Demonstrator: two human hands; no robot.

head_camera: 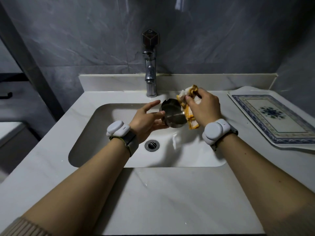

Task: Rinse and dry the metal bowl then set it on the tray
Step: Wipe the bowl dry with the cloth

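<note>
Above the white sink basin, my left hand holds a small shiny metal bowl from its left side, thumb and lower fingers around it, forefinger stretched out. The bowl is tilted, its opening turned away towards the tap. My right hand grips a white cloth with yellow checks and presses it against the bowl's right side. A rectangular tray with a blue floral pattern lies on the counter to the right, with nothing on it.
A chrome tap stands behind the basin, with no water running that I can see. The drain sits in the basin below my hands. Pale marble counter surrounds the sink; grey tiled wall behind.
</note>
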